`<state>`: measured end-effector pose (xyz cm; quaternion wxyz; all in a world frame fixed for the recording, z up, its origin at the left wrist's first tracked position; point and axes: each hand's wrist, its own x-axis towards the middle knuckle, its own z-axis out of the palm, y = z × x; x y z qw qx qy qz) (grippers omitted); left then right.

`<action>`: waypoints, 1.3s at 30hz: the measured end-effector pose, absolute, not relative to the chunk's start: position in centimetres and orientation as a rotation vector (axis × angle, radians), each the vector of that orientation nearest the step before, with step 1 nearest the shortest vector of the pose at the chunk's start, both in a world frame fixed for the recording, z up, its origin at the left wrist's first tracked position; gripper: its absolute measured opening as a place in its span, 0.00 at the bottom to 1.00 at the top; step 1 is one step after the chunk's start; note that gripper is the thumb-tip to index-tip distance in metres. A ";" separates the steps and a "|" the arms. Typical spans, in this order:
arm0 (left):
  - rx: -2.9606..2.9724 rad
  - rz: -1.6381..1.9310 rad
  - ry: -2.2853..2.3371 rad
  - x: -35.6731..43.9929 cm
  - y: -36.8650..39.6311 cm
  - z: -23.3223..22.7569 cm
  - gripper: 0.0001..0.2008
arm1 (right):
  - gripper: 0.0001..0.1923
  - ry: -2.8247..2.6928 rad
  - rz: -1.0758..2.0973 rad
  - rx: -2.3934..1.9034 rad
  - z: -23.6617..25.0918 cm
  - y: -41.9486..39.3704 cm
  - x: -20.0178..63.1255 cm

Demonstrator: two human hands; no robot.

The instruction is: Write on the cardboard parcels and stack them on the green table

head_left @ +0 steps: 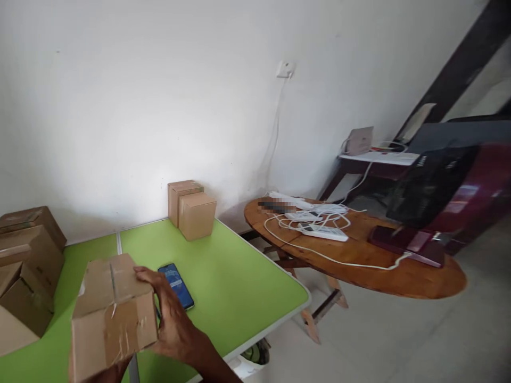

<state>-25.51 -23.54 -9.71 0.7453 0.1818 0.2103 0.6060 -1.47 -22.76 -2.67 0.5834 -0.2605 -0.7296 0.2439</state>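
Note:
A taped cardboard box (pixel 115 319) is held tilted over the left part of the green folding table (pixel 239 298). My right hand (pixel 173 324) grips its right side, with fingers bent over the top edge and the thumb lower down. Under the box's near bottom edge a part of my left hand (pixel 114 373) shows, supporting it from below; most of its fingers are hidden. Just beyond my right hand a smartphone (pixel 175 284) lies on the table with its screen lit.
Several cardboard boxes (pixel 35 266) stand at the table's left. Two small boxes (pixel 197 217) stand against the wall at the back. An oval wooden table (pixel 371 276) on the right bears tangled white cables, power strips (pixel 325 232) and a maroon device (pixel 415 244).

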 end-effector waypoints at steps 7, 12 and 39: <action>0.388 1.338 0.763 -20.9 -24.5 -4.5 0.50 | 0.49 -1.454 0.801 -0.652 -0.5 -21.6 -0.1; 0.350 1.547 1.186 -21.1 -23.8 -5.2 0.55 | 0.44 -1.191 1.105 -0.566 0.2 -21.3 0.7; 1.649 2.266 1.572 -18.4 -26.0 -0.5 0.45 | 0.55 -0.863 1.357 -0.826 -7.6 -22.2 -4.6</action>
